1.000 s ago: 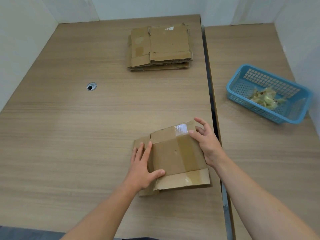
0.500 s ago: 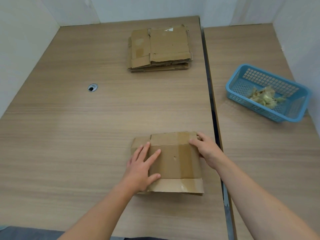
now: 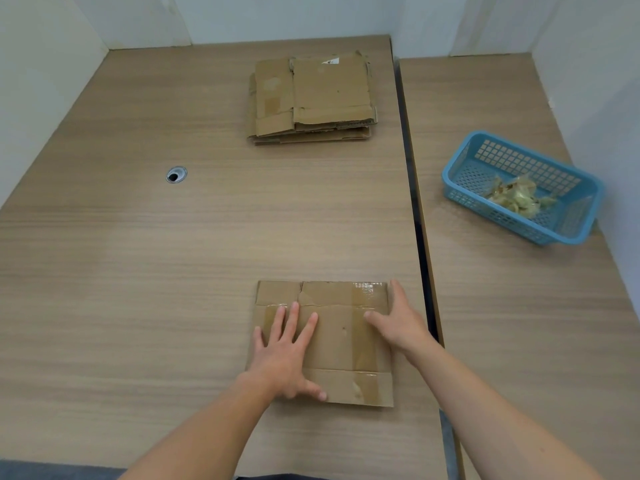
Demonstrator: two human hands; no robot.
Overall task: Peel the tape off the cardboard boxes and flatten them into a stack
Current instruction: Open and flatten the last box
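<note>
The flattened cardboard box [image 3: 341, 344] lies flat on the near part of the wooden table [image 3: 138, 271], just beside its right edge. The left hand [image 3: 284, 355] presses it with straight, spread fingers. The right hand [image 3: 398, 320] lies extended at the right edge, thumb on the face. Neither hand grips anything.

Status: this box appears fully collapsed. A glossy tape strip [image 3: 367, 289] shows on its right portion, so peeling is judged incomplete. Transfer to the stack of flattened boxes [image 3: 311, 98], at the far side of the table, is not yet done.

Materials: brown corrugated board, matte, creased along the flap folds, edges slightly ragged. The tape is smooth and reflective. The blue plastic basket [image 3: 464, 199], lattice-walled, stands on the adjoining table [image 3: 519, 341] and holds crumpled peeled tape [image 3: 516, 199].
</note>
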